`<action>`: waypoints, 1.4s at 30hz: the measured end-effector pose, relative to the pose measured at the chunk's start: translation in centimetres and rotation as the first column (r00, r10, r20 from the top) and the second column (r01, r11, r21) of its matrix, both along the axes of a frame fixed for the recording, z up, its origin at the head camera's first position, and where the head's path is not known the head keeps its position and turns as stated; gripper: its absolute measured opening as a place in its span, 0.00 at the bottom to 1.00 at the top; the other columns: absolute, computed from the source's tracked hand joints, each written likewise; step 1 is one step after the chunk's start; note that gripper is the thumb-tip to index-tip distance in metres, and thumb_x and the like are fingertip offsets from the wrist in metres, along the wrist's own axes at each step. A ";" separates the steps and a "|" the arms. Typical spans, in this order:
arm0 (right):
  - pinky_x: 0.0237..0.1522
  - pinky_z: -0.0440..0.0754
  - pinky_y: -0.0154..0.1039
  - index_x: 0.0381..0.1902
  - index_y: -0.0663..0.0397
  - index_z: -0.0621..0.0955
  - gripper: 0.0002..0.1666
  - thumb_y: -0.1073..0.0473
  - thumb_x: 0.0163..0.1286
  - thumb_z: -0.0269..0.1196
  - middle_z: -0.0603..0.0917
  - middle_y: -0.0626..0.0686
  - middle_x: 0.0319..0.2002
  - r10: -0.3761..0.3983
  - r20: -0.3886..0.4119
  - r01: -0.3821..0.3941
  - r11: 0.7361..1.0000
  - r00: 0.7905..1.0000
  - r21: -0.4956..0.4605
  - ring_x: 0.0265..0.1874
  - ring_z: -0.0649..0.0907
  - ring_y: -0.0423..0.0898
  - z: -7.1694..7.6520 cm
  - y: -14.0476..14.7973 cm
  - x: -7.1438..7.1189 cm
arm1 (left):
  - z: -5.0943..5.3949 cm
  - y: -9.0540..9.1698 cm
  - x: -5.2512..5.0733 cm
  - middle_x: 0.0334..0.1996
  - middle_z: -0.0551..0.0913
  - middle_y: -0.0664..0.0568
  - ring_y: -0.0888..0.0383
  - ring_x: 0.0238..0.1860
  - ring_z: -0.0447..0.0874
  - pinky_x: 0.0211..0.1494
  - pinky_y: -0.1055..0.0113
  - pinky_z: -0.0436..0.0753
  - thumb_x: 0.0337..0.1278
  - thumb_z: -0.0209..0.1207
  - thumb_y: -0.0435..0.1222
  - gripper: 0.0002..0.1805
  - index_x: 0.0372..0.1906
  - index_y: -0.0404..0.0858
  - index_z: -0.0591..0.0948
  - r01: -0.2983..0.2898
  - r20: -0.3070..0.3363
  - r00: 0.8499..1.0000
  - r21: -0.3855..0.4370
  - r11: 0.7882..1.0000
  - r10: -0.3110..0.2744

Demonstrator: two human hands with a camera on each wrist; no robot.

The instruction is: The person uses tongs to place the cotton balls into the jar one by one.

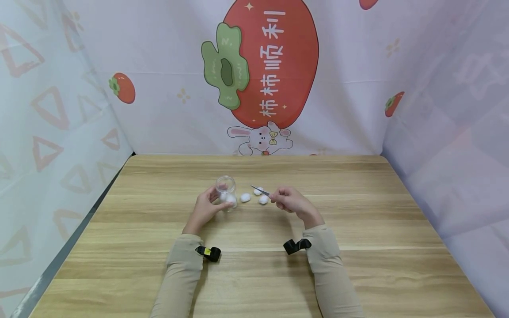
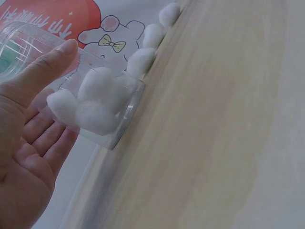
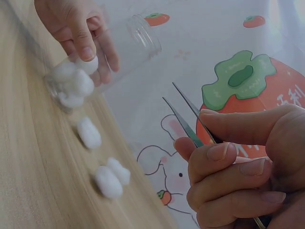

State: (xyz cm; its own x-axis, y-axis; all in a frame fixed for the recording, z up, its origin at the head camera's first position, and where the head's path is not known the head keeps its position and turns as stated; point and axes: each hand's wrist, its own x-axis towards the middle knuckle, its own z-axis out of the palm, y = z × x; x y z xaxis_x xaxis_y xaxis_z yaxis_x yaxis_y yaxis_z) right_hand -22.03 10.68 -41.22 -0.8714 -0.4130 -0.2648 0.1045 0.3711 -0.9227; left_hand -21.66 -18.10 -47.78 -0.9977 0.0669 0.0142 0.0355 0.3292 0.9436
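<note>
My left hand (image 1: 207,206) grips a clear, lidless jar (image 1: 225,184) that stands upright on the table. Several white cotton balls (image 2: 97,102) lie in the lower part of the jar, as the left wrist view shows. To the jar's right, 3 loose cotton balls (image 1: 245,198) rest on the wood. Metal tweezers (image 3: 183,117) are pinched between thumb and fingers of my right hand (image 1: 292,202). Their tips are apart, with nothing between them in the right wrist view. In the head view they point left, above the loose cotton balls.
The wooden table (image 1: 254,282) reaches to a printed backdrop (image 1: 167,115) at the rear, with cloth walls left and right. Each forearm wears a black strap-on camera, one by the left sleeve (image 1: 214,254) and one by the right sleeve (image 1: 292,247).
</note>
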 end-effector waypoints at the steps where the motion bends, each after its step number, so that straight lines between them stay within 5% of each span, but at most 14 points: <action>1: 0.14 0.56 0.26 0.36 0.68 0.76 0.15 0.58 0.73 0.53 0.69 0.43 0.16 -0.001 0.001 0.001 1.000 1.000 -0.002 0.12 0.61 0.36 -0.1 0.0 0.0 | 0.0 0.0 0.0 0.63 0.75 0.36 0.43 0.67 0.73 0.75 0.55 0.72 0.42 0.74 0.38 0.41 0.65 0.35 0.70 0.000 0.002 1.000 0.001 1.000 0.000; 18: 0.13 0.55 0.26 0.37 0.72 0.74 0.17 0.58 0.74 0.52 0.69 0.43 0.16 -0.014 0.025 0.014 1.000 1.000 -0.008 0.11 0.60 0.36 -0.8 1.0 -0.2 | 0.5 0.1 0.1 0.64 0.74 0.36 0.43 0.68 0.72 0.75 0.56 0.71 0.43 0.73 0.36 0.40 0.65 0.35 0.70 0.003 0.008 1.000 0.003 1.000 -0.003; 33: 0.14 0.56 0.26 0.34 0.65 0.77 0.15 0.57 0.74 0.53 0.70 0.43 0.15 -0.035 0.047 0.034 0.999 0.998 0.030 0.12 0.62 0.36 -1.2 1.2 -0.1 | 0.4 0.2 0.0 0.65 0.74 0.35 0.43 0.68 0.72 0.75 0.55 0.72 0.43 0.74 0.37 0.41 0.65 0.34 0.70 0.000 0.000 1.000 0.005 1.000 0.000; 42: 0.14 0.56 0.26 0.39 0.76 0.75 0.21 0.56 0.73 0.53 0.70 0.43 0.14 -0.040 0.057 0.038 0.999 0.998 0.038 0.12 0.62 0.36 -1.8 1.6 -0.4 | 0.3 0.1 0.1 0.65 0.73 0.35 0.42 0.68 0.72 0.75 0.55 0.72 0.43 0.74 0.38 0.44 0.68 0.33 0.67 -0.002 0.010 1.000 0.002 1.000 0.002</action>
State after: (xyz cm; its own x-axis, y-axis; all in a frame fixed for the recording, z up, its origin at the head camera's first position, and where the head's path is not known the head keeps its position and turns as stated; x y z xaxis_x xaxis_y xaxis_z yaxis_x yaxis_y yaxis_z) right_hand -22.40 12.30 -43.05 -0.8693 -0.3684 -0.3295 0.1721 0.3993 -0.9005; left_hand -21.60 -18.02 -47.51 -0.9979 0.0646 0.0043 0.0253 0.3271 0.9447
